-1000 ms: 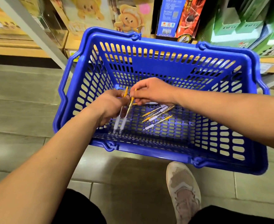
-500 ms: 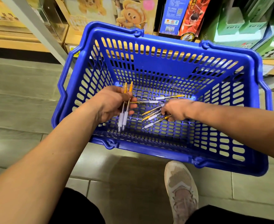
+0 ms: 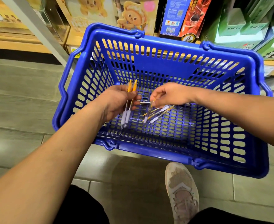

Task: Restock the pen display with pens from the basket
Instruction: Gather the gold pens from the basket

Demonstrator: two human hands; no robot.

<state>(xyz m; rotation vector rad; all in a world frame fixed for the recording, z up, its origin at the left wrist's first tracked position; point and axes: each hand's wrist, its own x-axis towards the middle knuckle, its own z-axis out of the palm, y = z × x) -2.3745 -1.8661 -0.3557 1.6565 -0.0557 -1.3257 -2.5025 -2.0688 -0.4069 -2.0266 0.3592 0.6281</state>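
Note:
A blue plastic basket [image 3: 165,152] stands on the floor in front of me. Inside it, my left hand [image 3: 116,102] grips a small bunch of pens [image 3: 126,113] with yellow tops and white grips, tips pointing down. Just to the right, my right hand [image 3: 170,94] hovers above the basket floor, pinching one pen [image 3: 149,112] by its yellow end, the tip hanging down. Several more pens [image 3: 162,111] lie loose on the basket floor under that hand. The pen display is not in view.
Shelves with boxed toys [image 3: 133,16] and green cartons [image 3: 246,26] rise behind the basket. A grey shelf post [image 3: 36,29] slants down at the left. My shoe [image 3: 181,191] rests on the tiled floor just below the basket's near rim.
My right hand has lifted from the loose pile with one pen and moved left toward my left hand. My left hand still holds its bunch in about the same place.

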